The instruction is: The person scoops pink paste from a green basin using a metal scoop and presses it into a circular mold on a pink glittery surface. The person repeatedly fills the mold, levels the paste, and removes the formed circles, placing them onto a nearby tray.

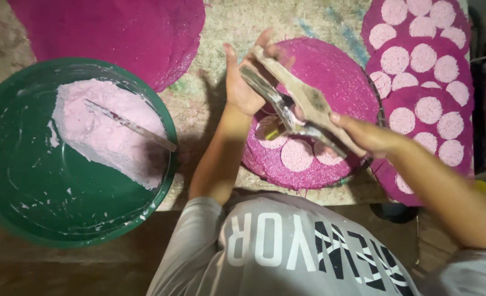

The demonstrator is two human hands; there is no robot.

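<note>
Rough, crumb-dusted desk (226,22) covered in magenta glitter discs. The one in use (330,82) lies right under the hands, already carrying pale pink circles. Right hand (371,137) is clamped on a worn wooden tool (303,98); left hand (243,82) cups its far end, fingers loosely curled. Green tub of pink paste (18,159) sits left.
</note>
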